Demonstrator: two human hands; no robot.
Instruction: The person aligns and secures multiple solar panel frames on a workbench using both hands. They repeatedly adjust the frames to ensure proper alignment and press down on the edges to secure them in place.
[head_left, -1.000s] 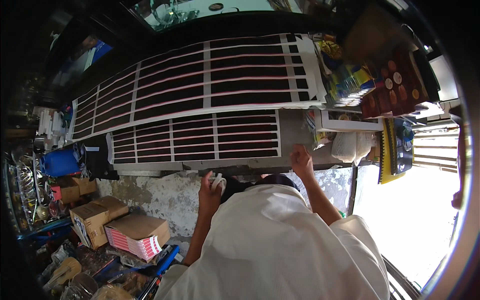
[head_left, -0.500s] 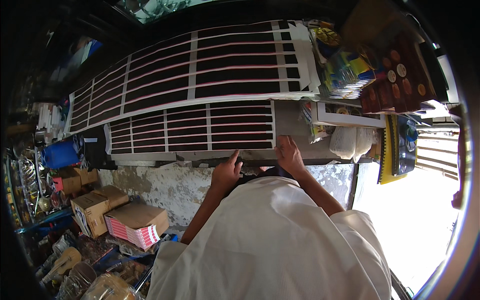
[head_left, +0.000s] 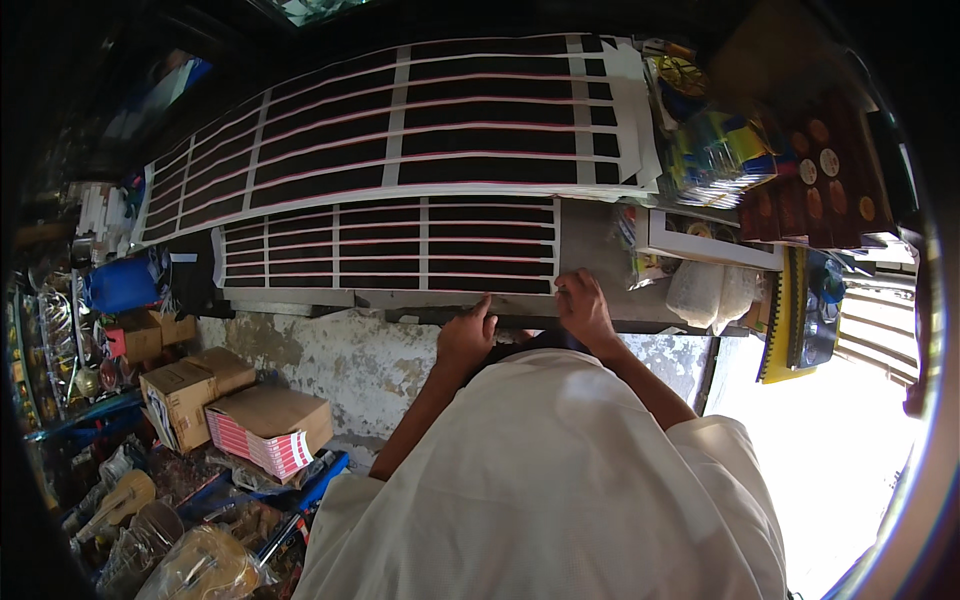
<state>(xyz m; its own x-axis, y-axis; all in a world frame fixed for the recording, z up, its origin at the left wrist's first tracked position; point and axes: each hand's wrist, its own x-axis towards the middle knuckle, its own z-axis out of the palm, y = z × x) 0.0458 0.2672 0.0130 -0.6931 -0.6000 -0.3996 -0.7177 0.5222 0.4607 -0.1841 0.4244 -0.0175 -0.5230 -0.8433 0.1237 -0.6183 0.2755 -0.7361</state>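
Observation:
A sheet of black strips on white backing [head_left: 390, 245] lies on a grey counter [head_left: 597, 240] in front of me. My right hand [head_left: 585, 312] is at the sheet's near right corner, with its fingers curled on the edge. A little to the left, my left hand [head_left: 465, 338] is at the same near edge, one finger pointing up onto it and the other fingers hidden under the counter's lip. A larger sheet of the same black strips [head_left: 400, 120] lies beyond, farther up the counter. My white shirt fills the lower middle.
Right of the sheets are colourful packets [head_left: 710, 140], a brown tray of round pieces [head_left: 820, 180], a white bundle [head_left: 705, 292] and a yellow spiral notebook [head_left: 775, 320]. Down on the left floor stand cardboard boxes [head_left: 270, 425], a blue container [head_left: 120, 285] and bagged goods.
Both hands have come together at the nearer sheet's near edge. The left hand rose from lower left, and the white thing it held a second ago is no longer seen.

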